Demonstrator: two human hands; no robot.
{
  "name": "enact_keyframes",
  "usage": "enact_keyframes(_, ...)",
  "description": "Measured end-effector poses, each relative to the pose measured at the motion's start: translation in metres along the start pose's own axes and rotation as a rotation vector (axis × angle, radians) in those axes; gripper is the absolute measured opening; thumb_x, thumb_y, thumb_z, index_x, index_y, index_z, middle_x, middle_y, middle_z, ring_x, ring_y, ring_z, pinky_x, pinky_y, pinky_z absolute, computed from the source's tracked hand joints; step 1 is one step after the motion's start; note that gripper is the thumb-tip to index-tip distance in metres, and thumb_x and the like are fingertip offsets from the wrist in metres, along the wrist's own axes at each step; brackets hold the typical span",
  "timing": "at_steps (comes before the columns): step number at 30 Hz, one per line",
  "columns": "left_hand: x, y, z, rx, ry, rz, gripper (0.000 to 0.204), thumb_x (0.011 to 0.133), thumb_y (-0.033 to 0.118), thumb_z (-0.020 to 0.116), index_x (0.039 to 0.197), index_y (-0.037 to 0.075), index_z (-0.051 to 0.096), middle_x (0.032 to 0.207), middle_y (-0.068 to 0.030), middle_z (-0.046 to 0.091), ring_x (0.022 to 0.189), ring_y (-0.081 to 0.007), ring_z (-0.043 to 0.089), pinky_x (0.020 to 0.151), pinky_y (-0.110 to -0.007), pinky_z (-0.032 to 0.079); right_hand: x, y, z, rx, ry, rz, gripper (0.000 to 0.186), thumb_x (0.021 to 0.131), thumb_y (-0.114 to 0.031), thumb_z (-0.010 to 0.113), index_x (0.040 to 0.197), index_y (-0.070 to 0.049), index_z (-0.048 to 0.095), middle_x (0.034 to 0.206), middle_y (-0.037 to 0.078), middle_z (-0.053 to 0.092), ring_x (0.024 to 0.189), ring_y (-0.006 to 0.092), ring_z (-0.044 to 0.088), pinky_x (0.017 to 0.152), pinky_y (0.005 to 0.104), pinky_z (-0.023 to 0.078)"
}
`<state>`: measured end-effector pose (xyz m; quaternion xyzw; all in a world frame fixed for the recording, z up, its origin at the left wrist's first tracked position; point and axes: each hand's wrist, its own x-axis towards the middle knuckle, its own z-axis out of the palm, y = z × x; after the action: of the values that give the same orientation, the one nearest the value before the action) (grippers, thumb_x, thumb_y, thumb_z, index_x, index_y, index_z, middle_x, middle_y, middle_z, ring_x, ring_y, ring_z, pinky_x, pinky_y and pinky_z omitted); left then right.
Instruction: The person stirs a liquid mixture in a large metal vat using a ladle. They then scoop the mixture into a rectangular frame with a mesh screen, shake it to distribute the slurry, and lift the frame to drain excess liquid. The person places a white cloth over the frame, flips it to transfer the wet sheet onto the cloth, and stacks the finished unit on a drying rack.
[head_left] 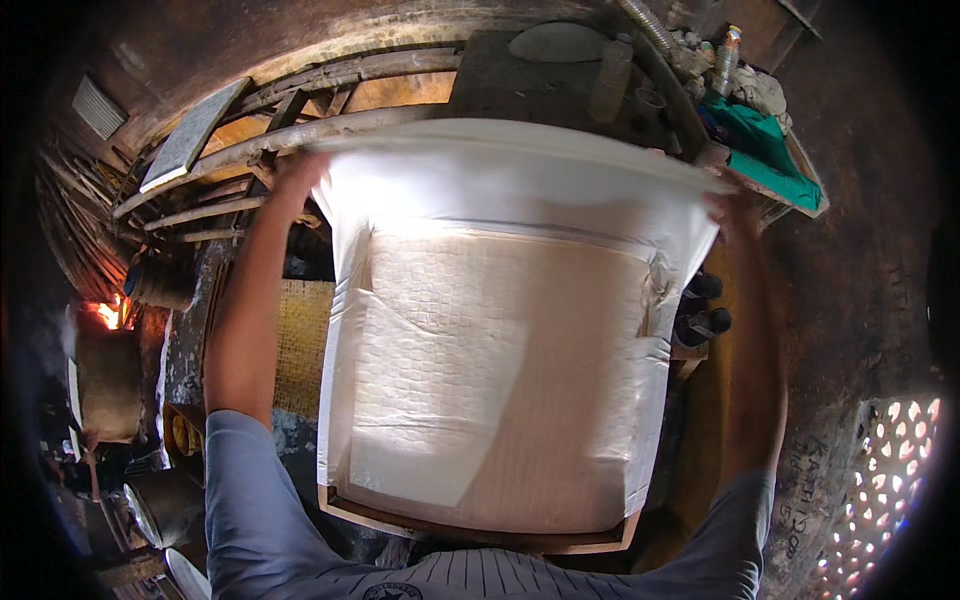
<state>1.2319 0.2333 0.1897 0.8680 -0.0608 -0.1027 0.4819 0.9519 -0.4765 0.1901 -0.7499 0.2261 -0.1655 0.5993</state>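
A white cloth (500,165) is stretched between my two raised hands, its far edge lifted and slightly blurred. My left hand (308,178) grips its far left corner. At the far right corner, my right hand (730,207) is closed on it too, smeared by motion. Below, the same cloth drapes over the sides of a shallow wooden frame (480,537), whose front edge shows bare near my body. Inside the frame the cloth lies over a flat surface with a faint grid pattern; what is beneath is hidden. A shadow crosses its right half.
A fire (112,314) burns at the far left, below bundled sticks (85,215). Wooden poles (360,68) and a pale board (196,135) lie at the back left. Beyond the cloth stands a plastic bottle (610,80); a green cloth (770,160) lies at right.
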Motion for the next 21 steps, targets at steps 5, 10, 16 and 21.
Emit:
enact_keyframes(5, -0.073, -0.06, 0.063, 0.642, 0.229, 0.202, 0.049, 0.077, 0.01, 0.062, 0.125, 0.007, 0.053, 0.124, -0.021, 0.055, 0.115, -0.0349, 0.054, 0.097, -0.042, 0.042, -0.074, 0.039, 0.084, -0.748, -0.101, -0.233, 0.05, 0.076, -0.007, 0.063, 0.124, -0.004, 0.052, 0.13, 0.018, 0.052, 0.111, 0.0319, 0.057, 0.09, 0.0423, 0.049)
enact_keyframes(10, -0.186, -0.024, 0.101, 1.083, -0.031, 0.672, 0.038, 0.084, 0.023, 0.061, 0.119, 0.007, 0.057, 0.15, -0.0127, 0.027, 0.139, -0.0323, 0.025, 0.107, -0.05, 0.031, -0.202, 0.019, 0.071, -1.131, -0.348, -0.795, 0.038, 0.075, -0.01, 0.067, 0.113, -0.007, 0.062, 0.125, 0.015, 0.055, 0.119, 0.0351, 0.049, 0.101, 0.0422, 0.04)
enact_keyframes(16, -0.269, -0.044, 0.072, 0.938, -0.156, 0.72, 0.026, 0.08, 0.019, 0.067, 0.098, 0.002, 0.058, 0.148, -0.0134, 0.03, 0.14, -0.0349, 0.022, 0.108, -0.051, 0.029, -0.292, 0.039, 0.057, -0.856, -0.341, -0.664, 0.015, 0.073, -0.002, 0.066, 0.087, -0.002, 0.061, 0.118, 0.015, 0.059, 0.11, 0.0325, 0.056, 0.094, 0.0404, 0.045)
enact_keyframes(21, -0.317, -0.062, 0.034, 0.14, -0.271, 0.446, 0.016, 0.071, -0.001, 0.067, 0.082, 0.002, 0.056, 0.117, -0.0108, 0.057, 0.111, -0.0218, 0.054, 0.094, -0.037, 0.043, -0.366, 0.018, 0.026, -0.252, -0.405, -0.253, 0.019, 0.073, -0.001, 0.065, 0.089, -0.002, 0.056, 0.104, 0.013, 0.062, 0.095, 0.0261, 0.063, 0.081, 0.0347, 0.05)
